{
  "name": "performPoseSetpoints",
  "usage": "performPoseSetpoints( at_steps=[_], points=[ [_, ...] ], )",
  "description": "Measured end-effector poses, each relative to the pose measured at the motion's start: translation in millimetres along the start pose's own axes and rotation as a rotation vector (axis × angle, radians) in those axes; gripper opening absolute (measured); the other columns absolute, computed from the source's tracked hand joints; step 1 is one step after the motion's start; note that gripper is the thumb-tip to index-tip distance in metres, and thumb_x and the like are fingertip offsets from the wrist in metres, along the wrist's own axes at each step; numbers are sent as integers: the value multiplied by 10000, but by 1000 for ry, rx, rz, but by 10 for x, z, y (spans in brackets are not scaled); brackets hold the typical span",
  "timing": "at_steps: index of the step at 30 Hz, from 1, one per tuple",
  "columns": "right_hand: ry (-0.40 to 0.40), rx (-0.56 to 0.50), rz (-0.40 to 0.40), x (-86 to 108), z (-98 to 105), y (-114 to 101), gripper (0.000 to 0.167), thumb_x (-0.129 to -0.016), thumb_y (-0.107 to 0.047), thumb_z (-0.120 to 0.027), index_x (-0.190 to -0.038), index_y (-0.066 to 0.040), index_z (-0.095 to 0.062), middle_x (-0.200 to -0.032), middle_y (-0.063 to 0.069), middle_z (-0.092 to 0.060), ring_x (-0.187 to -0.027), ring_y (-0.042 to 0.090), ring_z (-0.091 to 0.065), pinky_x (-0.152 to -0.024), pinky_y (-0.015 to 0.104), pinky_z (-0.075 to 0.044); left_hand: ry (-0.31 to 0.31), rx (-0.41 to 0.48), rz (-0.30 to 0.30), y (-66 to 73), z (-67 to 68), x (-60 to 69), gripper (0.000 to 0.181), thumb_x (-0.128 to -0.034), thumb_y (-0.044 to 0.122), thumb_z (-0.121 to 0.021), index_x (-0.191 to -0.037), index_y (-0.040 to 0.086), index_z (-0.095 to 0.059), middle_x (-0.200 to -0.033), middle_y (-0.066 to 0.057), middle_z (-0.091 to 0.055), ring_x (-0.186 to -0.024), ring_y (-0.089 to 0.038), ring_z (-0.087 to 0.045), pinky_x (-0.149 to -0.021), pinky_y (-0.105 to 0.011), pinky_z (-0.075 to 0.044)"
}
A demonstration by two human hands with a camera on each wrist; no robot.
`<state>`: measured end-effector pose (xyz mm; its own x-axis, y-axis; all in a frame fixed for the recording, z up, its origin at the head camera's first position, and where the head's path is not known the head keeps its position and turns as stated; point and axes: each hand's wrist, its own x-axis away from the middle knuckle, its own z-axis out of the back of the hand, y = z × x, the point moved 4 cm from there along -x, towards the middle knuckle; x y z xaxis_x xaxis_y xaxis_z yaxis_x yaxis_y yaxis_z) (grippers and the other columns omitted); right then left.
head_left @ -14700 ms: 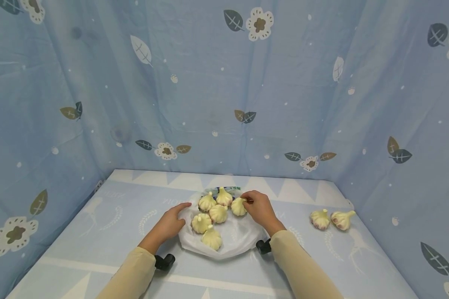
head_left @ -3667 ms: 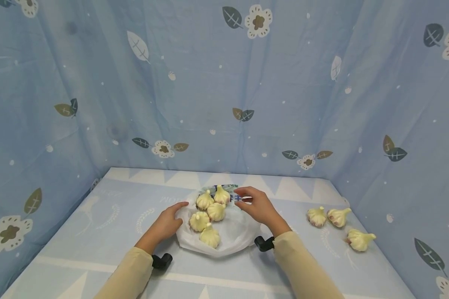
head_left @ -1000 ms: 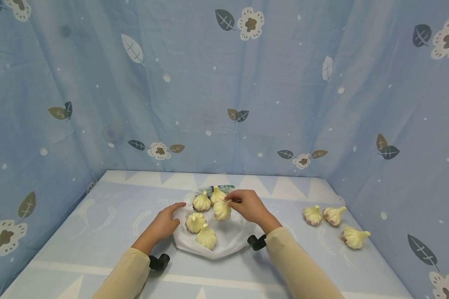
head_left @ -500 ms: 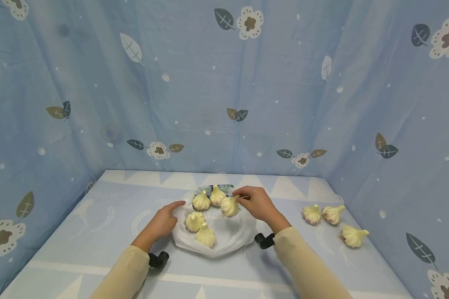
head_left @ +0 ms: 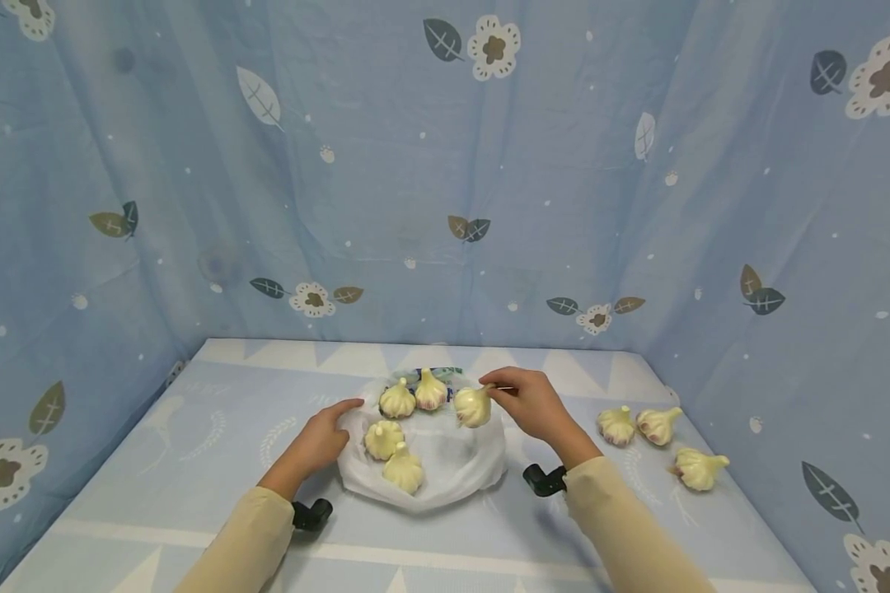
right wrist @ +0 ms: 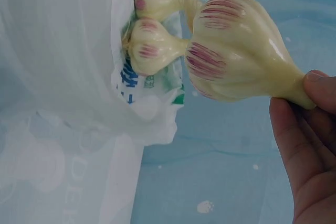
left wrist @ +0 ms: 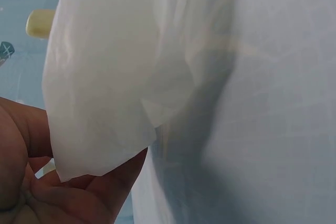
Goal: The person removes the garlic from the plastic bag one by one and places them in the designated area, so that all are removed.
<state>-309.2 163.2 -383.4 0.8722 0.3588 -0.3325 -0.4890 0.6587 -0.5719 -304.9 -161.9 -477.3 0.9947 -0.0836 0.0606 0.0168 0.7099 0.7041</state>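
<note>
Right hand (head_left: pixel 526 399) pinches a garlic bulb (head_left: pixel 473 407) by its stem over the right side of the white bag (head_left: pixel 445 487); left hand (head_left: pixel 321 438), forefinger extended, touches the bag, whether gripping I cannot tell

a beige left sleeve (head_left: pixel 241 539) at seven o'clock, a matching right sleeve (head_left: pixel 634 527) at five — each wrist wearing a black, elbow-shaped camera (head_left: pixel 313 515).

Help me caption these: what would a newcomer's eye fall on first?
Probably the held garlic, its stem pinched by the right hand. Next, the white bag in the middle of the table, with four bulbs inside and the left hand at its rim. Then three loose bulbs to the right.
</note>
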Motion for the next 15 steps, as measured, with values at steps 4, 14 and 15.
performPoseSetpoints(
  at_steps=[4,14,15],
  points=[
    [22,4,13,61,99,42,208,-922,-149,-639,-1109,-182,-723,-1121,1,-711,-970,181,-692,-819,319,-567,0,8,5,-4,-10,8,606,-871,-23,-447,-1453,144,-443,-1500,-215,-408,-1164,-304,-490,-887,-439,-414],
    [80,37,20,224,341,188,209,-910,-141,-655,-1103,-173,-727,-1099,18,-720,-972,202,-690,-805,328,-570,1,23,6,-30,-26,12,609,-872,-29,-439,-1456,144,-439,-1509,-209,-397,-1248,-317,-468,-923,-472,-418],
    [84,40,18,239,362,207,211,-908,-135,-656,-1103,-170,-727,-1098,23,-720,-973,204,-690,-803,329,-571,1,23,3,-33,-27,10,609,-871,-30,-439,-1455,142,-440,-1509,-210,-397,-1282,-331,-459,-950,-491,-420]
  ],
)
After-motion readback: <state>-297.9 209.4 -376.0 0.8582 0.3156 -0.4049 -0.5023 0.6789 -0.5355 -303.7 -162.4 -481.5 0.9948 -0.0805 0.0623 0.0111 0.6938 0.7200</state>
